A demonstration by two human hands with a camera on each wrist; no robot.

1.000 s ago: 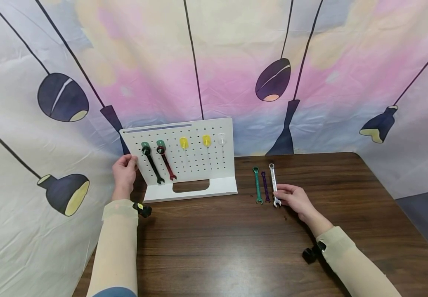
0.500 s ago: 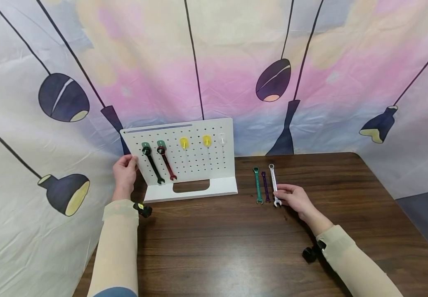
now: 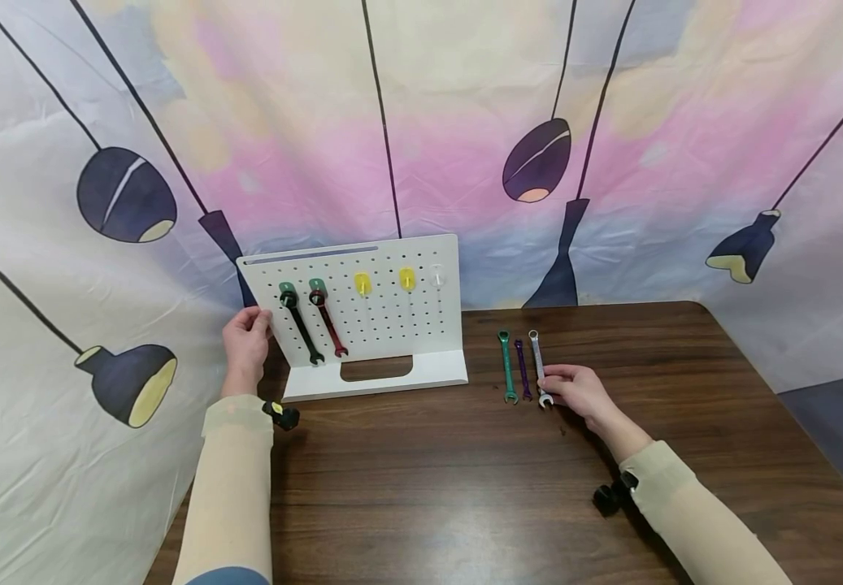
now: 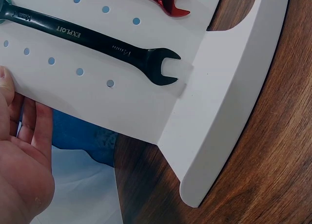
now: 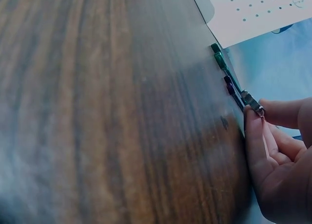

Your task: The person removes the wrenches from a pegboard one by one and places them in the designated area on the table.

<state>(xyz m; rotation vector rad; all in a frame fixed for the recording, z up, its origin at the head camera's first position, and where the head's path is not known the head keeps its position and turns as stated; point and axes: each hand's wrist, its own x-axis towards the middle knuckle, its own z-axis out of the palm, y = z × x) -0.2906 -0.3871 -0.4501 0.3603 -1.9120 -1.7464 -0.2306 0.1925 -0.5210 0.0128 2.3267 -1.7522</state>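
A white pegboard stand [image 3: 421, 325] stands upright at the back of the table. My left hand [image 3: 245, 345] grips its left edge, thumb in front and fingers behind, as the left wrist view also shows. A black combination wrench [image 3: 302, 327] and a red one [image 3: 329, 322] hang from green hooks on the board. To the right of the stand, my right hand [image 3: 578, 394] pinches a silver combination wrench [image 3: 537, 361] by its side, near the open-jawed end. Left of that wrench lie a purple wrench [image 3: 523, 370] and a green wrench [image 3: 507, 367], roughly parallel to it.
Two yellow hooks, the left one [image 3: 362, 283] and the right one [image 3: 407, 279], and a clear hook [image 3: 437, 276] sit on the board with nothing hanging on them. The brown wooden table [image 3: 421, 479] ends at a printed cloth backdrop [image 3: 304, 122].
The far ring end of the silver wrench has dipped slightly. Both hands stay in nearly the same places, and the head view has shifted a little.
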